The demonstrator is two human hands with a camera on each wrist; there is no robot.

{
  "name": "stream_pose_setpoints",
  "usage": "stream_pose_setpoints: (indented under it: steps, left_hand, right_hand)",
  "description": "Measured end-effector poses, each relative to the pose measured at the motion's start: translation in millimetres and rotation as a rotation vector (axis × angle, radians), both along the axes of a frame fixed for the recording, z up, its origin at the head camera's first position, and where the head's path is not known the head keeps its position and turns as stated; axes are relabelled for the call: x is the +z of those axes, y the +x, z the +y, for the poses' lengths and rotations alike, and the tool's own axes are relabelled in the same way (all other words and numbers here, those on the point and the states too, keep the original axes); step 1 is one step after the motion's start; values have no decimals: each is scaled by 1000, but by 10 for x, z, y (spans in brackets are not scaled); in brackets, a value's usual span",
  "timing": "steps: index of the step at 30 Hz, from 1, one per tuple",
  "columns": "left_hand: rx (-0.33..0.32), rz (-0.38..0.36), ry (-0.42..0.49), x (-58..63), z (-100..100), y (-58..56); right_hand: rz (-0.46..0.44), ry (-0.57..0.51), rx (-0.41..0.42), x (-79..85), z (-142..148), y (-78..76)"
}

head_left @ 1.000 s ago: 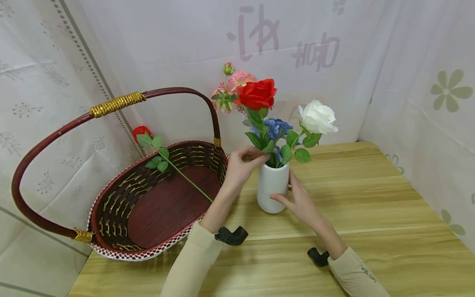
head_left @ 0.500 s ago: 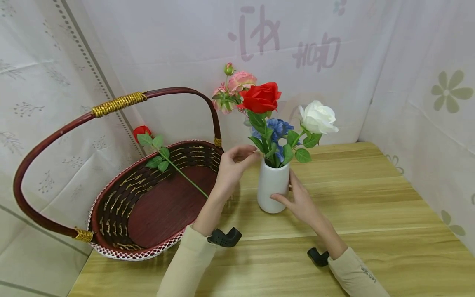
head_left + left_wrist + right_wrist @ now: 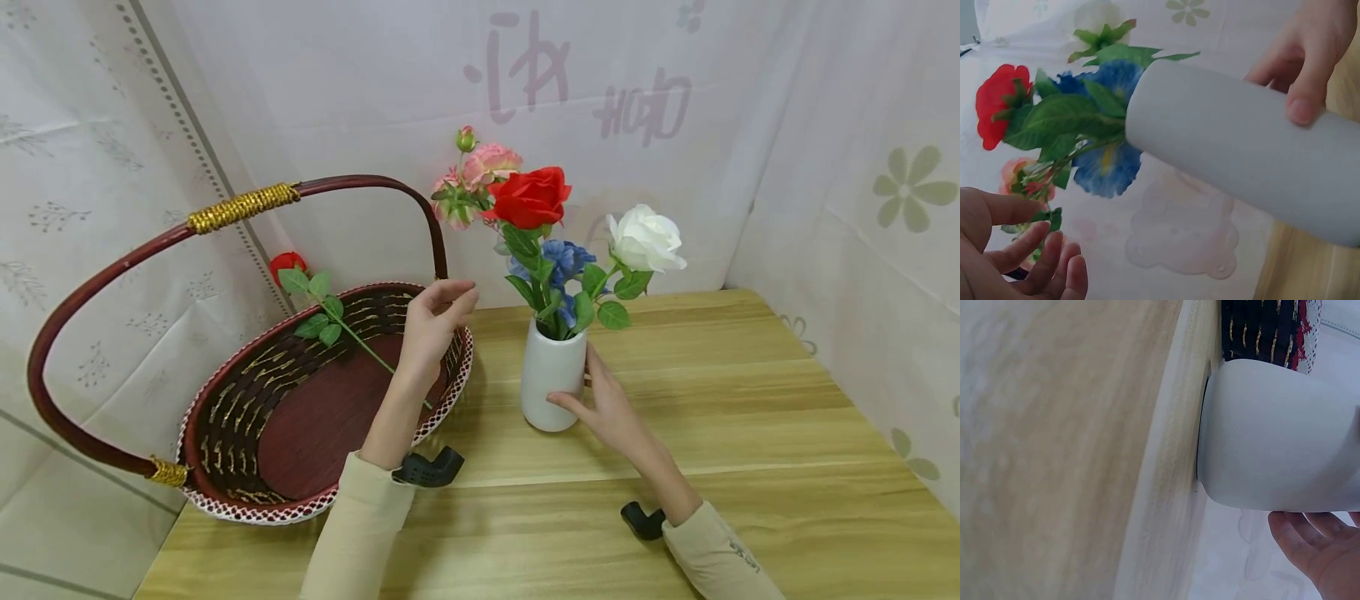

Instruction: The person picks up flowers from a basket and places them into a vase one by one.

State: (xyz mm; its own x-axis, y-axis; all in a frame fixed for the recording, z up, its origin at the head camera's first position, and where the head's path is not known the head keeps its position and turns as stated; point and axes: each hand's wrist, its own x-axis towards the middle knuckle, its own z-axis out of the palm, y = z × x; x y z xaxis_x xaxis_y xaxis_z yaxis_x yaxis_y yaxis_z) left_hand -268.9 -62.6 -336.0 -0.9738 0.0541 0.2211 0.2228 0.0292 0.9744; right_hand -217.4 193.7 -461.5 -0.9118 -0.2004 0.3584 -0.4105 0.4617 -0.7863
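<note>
A white vase (image 3: 551, 379) stands upright on the table, gripped at its right side by my right hand (image 3: 611, 408), thumb across the front and fingers behind. In it are a red rose (image 3: 531, 197), a white rose (image 3: 647, 239), blue flowers (image 3: 564, 260) and pink flowers (image 3: 491, 161). My left hand (image 3: 429, 329) hovers over the right end of the basket (image 3: 322, 429), loosely bent and holding nothing; the left wrist view shows its fingers (image 3: 1016, 247) relaxed, apart from the vase. Another red rose (image 3: 287, 268) leans across the basket, its bloom beyond the far rim.
The basket's tall arched handle (image 3: 112, 271) rises over it, wrapped in gold cord. Behind and beside the wooden table (image 3: 720, 450) hang patterned white curtains (image 3: 337, 83). Black devices (image 3: 431, 468) are worn at both wrists.
My left hand has let go at the stems by the vase mouth and moved left over the basket. The red rose in the vase has shifted slightly right. My right hand has stayed on the vase.
</note>
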Motion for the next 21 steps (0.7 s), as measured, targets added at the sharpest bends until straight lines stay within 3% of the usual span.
stream_pose_setpoints:
  steps: [9,21]
  left_hand:
    - [75,-47,-4,109,-276,-84]
    - [148,-80,-41,91,-515,-189]
  right_hand:
    - [-14,3,1,-10,7,-13]
    - [-11,7,-4,5,-2,-7]
